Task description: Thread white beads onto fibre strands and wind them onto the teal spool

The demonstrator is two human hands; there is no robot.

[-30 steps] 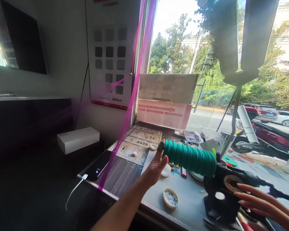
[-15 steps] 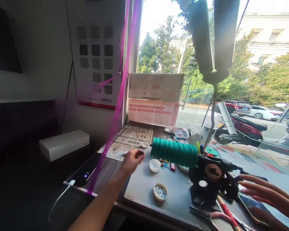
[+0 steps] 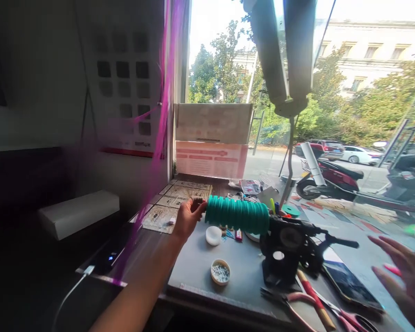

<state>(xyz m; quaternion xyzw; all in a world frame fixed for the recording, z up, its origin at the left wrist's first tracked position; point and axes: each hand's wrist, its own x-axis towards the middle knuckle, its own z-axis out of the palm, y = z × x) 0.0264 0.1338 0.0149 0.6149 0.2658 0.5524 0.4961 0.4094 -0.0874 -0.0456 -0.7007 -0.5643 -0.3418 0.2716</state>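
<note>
A green ribbed roller (image 3: 237, 214) lies sideways, mounted on a black hand-cranked machine (image 3: 283, 258). My left hand (image 3: 188, 216) is at the roller's left end, thumb and fingers closed on its tip, which they hide. On the right, my right hand (image 3: 401, 272) is held off the machine with fingers spread and nothing in it. It is nearest to the crank handle (image 3: 346, 242) and a dark phone (image 3: 351, 283). Below the roller stand a white round lid (image 3: 213, 235) and a small round dish (image 3: 220, 272) of silvery bits.
Pliers (image 3: 297, 299), a red-and-wood handled tool (image 3: 314, 297) and scissors (image 3: 354, 320) lie at the front right. Purple strands (image 3: 155, 161) hang down at the left. Behind the roller is clutter by the window, including a teal tape roll (image 3: 291, 210). A white box (image 3: 79, 212) sits further left.
My left hand has moved up to the roller's left end and closed there. My right hand has drawn away rightward from the machine, showing the crank. The view has turned slightly right.
</note>
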